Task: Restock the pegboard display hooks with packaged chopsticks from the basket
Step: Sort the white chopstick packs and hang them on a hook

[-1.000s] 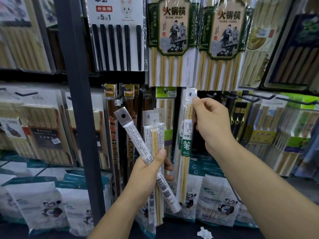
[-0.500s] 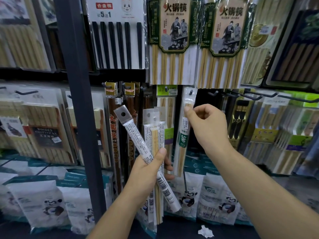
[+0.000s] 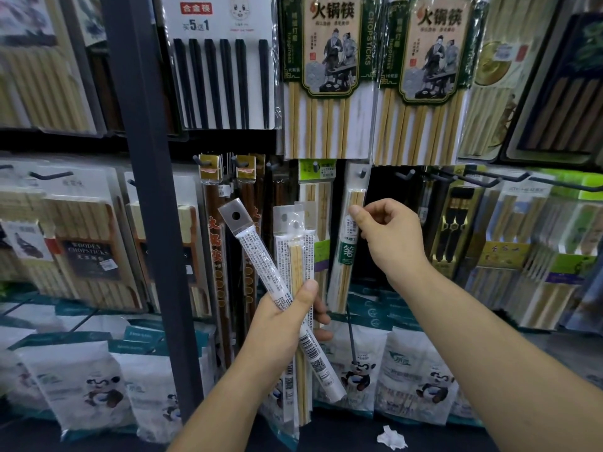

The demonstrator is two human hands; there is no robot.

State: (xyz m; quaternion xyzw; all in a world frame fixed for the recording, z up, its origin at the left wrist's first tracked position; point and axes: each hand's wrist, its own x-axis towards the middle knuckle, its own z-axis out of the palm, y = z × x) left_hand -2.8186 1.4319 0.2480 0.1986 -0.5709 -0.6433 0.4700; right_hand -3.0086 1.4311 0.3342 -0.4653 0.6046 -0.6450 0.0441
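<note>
The hung pack (image 3: 346, 256), slim & clear w/ bamboo chopsticks and a green label, sits on a peg hook (image 3: 361, 172) in the middle row of the display, top hole over the hook, body slanting so the lower end is further left. R hand (image 3: 390, 236) is at its upper right edge: thumb tip lies on the pack front, other fingers curled in; can't tell if it truly pinches the pack or only touches it. L hand (image 3: 287, 316), lower & to the left, grips a fan of more packs round their middles, thumb across the front. Of these, a white-sleeved pack (image 3: 261, 272) w/ grey header & punched hole leans up-left, barcode end pointing down-right; the upright packs (image 3: 295, 265), clear w/ pale sticks inside, stand just beside it. Behind that bundle hang brown chopstick packs (image 3: 215, 256) w/ gold headers, and a green-header pack (image 3: 318, 172) hangs just left of the hung pack. Black hooks (image 3: 403, 175) stick out to the right. Row above: black chopstick set (image 3: 222, 76) on a white card, then two big hot-pot packs (image 3: 329, 76) w/ green-framed labels. A dark post (image 3: 146, 190) runs up the display at left. Bottom row: panda bags (image 3: 94, 386), white. A crumpled white scrap (image 3: 391, 439) lies on the dark surface below, between the forearms.
</note>
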